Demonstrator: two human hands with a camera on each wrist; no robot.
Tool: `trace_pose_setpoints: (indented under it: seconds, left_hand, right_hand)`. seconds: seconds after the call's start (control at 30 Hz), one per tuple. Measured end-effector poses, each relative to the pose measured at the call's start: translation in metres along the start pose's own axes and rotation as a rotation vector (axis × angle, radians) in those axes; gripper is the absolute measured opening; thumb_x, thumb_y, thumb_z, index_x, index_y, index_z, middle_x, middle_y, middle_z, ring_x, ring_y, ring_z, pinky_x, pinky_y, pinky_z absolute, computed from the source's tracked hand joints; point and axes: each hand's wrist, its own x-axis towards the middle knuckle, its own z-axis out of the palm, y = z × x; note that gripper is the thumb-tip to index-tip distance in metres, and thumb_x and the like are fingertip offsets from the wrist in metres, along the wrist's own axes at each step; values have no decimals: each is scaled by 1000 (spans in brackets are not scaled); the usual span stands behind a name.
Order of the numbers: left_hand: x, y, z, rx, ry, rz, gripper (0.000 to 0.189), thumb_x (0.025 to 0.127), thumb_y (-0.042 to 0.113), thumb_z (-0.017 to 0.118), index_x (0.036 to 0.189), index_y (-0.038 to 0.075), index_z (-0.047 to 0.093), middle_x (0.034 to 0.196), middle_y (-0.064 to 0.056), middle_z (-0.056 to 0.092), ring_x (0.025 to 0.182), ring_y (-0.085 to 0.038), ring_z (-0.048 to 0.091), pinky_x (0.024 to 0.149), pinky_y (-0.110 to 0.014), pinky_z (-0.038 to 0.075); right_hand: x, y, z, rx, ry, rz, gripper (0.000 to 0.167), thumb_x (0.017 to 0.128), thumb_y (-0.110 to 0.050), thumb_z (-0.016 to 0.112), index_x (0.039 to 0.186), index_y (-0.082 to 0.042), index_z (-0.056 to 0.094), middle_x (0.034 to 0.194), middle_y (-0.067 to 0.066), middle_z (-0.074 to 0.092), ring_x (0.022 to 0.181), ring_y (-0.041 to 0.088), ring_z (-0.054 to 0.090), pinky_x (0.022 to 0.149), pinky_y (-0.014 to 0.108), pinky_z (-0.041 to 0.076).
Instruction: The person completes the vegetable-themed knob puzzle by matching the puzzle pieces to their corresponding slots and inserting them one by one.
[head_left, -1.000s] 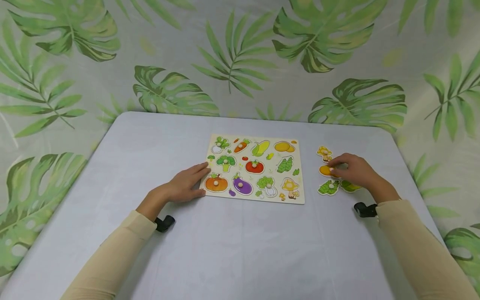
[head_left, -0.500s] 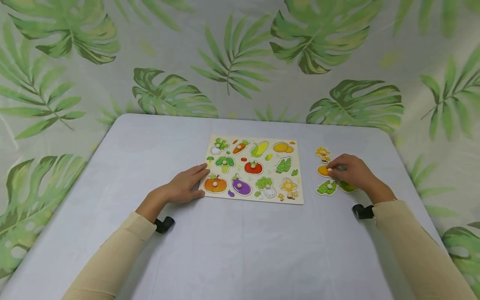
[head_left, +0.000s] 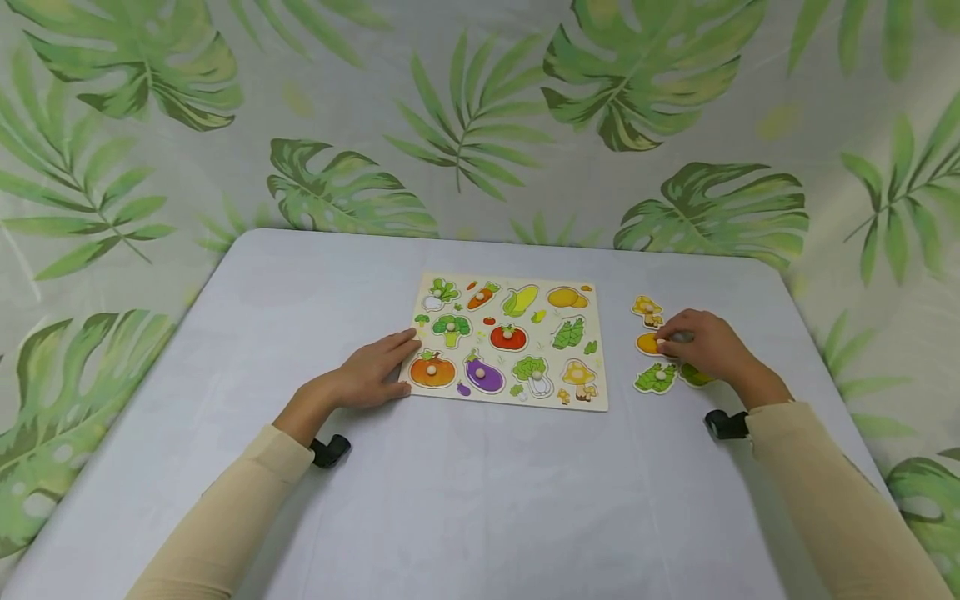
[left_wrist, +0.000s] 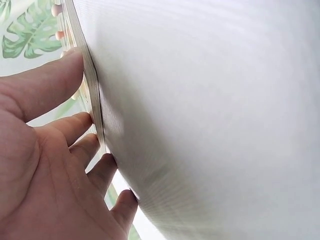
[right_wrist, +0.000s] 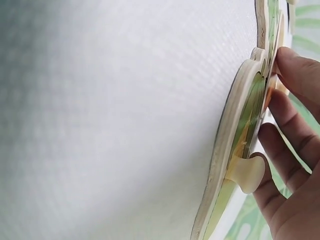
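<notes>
A wooden vegetable puzzle board (head_left: 465,329) lies mid-table. My left hand (head_left: 369,372) rests at its left edge with the fingers spread; in the left wrist view the thumb and fingertips touch the board's side (left_wrist: 89,75). To the right, my right hand (head_left: 708,346) pinches the yellow-orange potato puzzle piece (head_left: 647,342) between thumb and index finger. Around it lie a mushroom piece (head_left: 647,310), a green leafy piece (head_left: 656,378) and a yellow-green corn piece (head_left: 696,377), partly hidden by the hand. The corn piece's round knob (right_wrist: 247,173) shows close up in the right wrist view.
Knobbed pieces such as the tomato (head_left: 510,338), eggplant (head_left: 486,375) and pumpkin (head_left: 433,372) sit in the board. Its corn (head_left: 521,300) and potato pictures carry no knob. A white cloth covers the table (head_left: 480,500), with a leaf-patterned curtain (head_left: 480,108) behind.
My right hand has stayed at the potato piece with only slight finger movement. The left hand and the board are as before; the view has shifted slightly.
</notes>
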Motion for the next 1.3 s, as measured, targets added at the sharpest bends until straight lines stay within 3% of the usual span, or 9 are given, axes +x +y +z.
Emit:
trace_pose_setpoints:
  seconds: [0.2, 0.43, 0.7, 1.3]
  left_hand:
    - [1, 1, 0, 0, 8, 8, 70, 97, 25, 61, 155, 4, 30, 166, -16, 18, 152, -40, 21, 121, -60, 24]
    - [1, -4, 3, 3, 9, 12, 70, 97, 26, 61, 156, 4, 29, 166, -16, 18, 152, -40, 21, 121, -60, 24]
    - [1, -4, 3, -8, 9, 10, 70, 97, 26, 61, 156, 5, 28, 167, -16, 17, 152, -41, 20, 121, -60, 23]
    - [1, -4, 3, -3, 12, 9, 70, 97, 25, 61, 156, 5, 29, 166, -16, 17, 152, -40, 21, 121, -60, 23]
  right_hand:
    - [-1, -2, -6, 8, 11, -10, 19, 91, -15, 70, 105, -1, 74, 115, 22, 66, 114, 43, 57, 101, 63, 42]
    - [4, -11, -20, 29, 10, 46, 21, 94, -15, 67, 110, -2, 70, 122, 22, 62, 118, 42, 54, 102, 64, 42]
    - [8, -16, -24, 18, 59, -33, 20, 93, -13, 69, 108, -1, 70, 113, 20, 65, 101, 36, 62, 90, 56, 52]
    - [28, -26, -14, 62, 102, -80, 19, 93, -12, 68, 107, 1, 71, 114, 20, 65, 101, 35, 63, 88, 52, 54]
